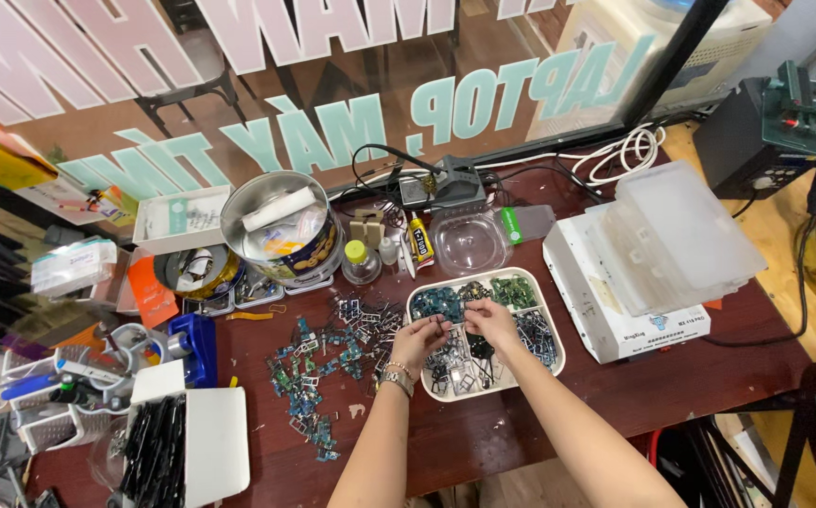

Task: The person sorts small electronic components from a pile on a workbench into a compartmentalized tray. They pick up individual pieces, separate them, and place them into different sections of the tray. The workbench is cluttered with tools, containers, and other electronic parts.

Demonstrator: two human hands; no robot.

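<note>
Both forearms reach up from the lower edge over the dark red wooden counter [615, 395]. Left hand [419, 337] and right hand [490, 322] meet above the cream sectioned tray [553, 337], fingers pinched on a tiny part too small to tell which way it points. Small blue-green circuit pieces [318, 372] and metal frames lie scattered just left, the tray's long axis running left to right.

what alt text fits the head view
Two bare hands, left hand and right hand, meet over a white sectioned plastic tray of small electronic parts, pinching a tiny piece. More small blue-green circuit parts lie scattered on the dark red wooden table.
</note>
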